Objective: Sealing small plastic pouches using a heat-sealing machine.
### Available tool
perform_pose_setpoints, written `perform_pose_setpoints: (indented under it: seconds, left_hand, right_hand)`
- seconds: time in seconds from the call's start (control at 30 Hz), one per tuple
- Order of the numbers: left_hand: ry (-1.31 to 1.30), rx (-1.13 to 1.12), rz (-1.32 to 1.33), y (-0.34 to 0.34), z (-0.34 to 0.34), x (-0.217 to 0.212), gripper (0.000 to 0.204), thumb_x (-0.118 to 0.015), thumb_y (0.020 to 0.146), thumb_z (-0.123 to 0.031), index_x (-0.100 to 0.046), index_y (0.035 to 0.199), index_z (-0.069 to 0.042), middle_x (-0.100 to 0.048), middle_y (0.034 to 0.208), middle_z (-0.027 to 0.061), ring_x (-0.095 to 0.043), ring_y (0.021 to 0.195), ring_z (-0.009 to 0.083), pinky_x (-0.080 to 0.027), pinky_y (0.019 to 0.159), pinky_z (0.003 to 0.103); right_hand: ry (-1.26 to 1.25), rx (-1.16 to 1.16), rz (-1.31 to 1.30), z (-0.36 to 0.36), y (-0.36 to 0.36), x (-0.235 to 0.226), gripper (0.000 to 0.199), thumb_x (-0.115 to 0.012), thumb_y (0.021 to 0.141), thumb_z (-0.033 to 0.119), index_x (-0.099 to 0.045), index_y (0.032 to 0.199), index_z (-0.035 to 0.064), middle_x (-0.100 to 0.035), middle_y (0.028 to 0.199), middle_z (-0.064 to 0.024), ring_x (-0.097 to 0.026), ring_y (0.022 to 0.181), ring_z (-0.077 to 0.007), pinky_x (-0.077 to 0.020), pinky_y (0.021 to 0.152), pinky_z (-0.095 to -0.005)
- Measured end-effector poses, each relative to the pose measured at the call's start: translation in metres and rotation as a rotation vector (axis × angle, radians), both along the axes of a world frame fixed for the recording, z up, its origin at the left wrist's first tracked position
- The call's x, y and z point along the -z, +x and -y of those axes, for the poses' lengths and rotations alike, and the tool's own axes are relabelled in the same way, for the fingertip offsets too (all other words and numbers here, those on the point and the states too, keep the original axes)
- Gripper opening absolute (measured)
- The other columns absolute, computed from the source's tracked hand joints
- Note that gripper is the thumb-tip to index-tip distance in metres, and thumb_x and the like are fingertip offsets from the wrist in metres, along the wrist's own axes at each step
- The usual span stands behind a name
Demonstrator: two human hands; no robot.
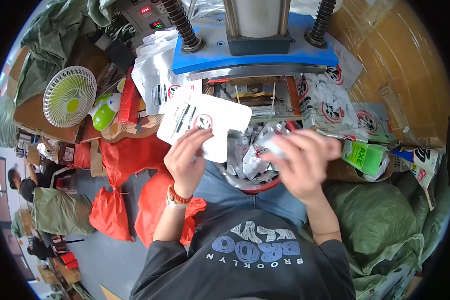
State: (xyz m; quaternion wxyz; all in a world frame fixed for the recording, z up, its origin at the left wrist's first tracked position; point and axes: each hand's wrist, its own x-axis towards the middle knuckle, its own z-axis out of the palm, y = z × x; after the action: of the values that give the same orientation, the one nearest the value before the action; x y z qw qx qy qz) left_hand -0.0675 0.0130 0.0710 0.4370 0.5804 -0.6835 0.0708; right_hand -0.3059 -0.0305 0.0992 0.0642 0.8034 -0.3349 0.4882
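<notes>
My left hand [185, 162] has its fingers closed on a flat, silvery-white printed pouch [232, 112] with a notched corner and a red-ringed black mark. It is held in front of the press, left of centre. My right hand [307, 162] is smeared by motion above a red-rimmed tub [260, 188] between my legs; whether anything is in its fingers cannot be made out. Small silvery printed pieces [250, 160] fill the tub. Behind the pouch stands a press with a thick blue plate [255, 55] above a framed bed [257, 97].
More flat pouches [157, 65] are stacked left of the press. Small white pieces [330, 97] lie on pouches at its right. A white-and-green fan [70, 97], red bags [110, 215], a green sack [375, 210] and a tall cardboard box [410, 65] stand around me. Other people sit far left.
</notes>
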Motion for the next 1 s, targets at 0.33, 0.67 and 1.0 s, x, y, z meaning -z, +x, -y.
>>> perform_pose_setpoints:
  seconds: [0.33, 0.67, 1.0]
  left_hand:
    - [0.228, 0.42, -0.252, -0.03, 0.002, -0.004, 0.014, -0.07, 0.083, -0.012, -0.073, 0.093, -0.002, -0.073, 0.087, 0.0076, -0.067, 0.064, 0.0148, -0.049, 0.054, 0.024]
    - [0.735, 0.25, -1.451, -0.046, 0.085, 0.039, 0.023, -0.068, 0.088, -0.015, -0.068, 0.097, 0.006, -0.07, 0.084, 0.007, -0.064, 0.067, 0.0087, -0.051, 0.059, 0.024]
    - [0.761, 0.059, -0.762, 0.023, 0.103, 0.046, 0.045, -0.065, 0.09, -0.029, -0.061, 0.121, 0.003, -0.068, 0.104, 0.0135, -0.066, 0.094, 0.018, -0.051, 0.079, 0.031]
  right_hand:
    - [0.453, -0.414, 0.093, 0.019, -0.002, -0.01, 0.036, -0.079, 0.071, 0.033, -0.071, 0.097, 0.0097, -0.06, 0.089, 0.0007, -0.056, 0.083, -0.0196, -0.0312, 0.085, -0.0376]
    - [0.546, 0.189, 0.111, 0.081, -0.071, 0.013, 0.041, -0.063, 0.091, 0.02, -0.055, 0.128, 0.0039, -0.057, 0.127, -0.0161, -0.053, 0.117, -0.0346, -0.0427, 0.097, -0.0411]
    - [0.57, 0.436, -0.357, 0.108, -0.107, 0.07, 0.03, -0.062, 0.088, 0.014, -0.062, 0.117, 0.0065, -0.061, 0.117, -0.0161, -0.057, 0.097, -0.036, -0.0456, 0.085, -0.0386]
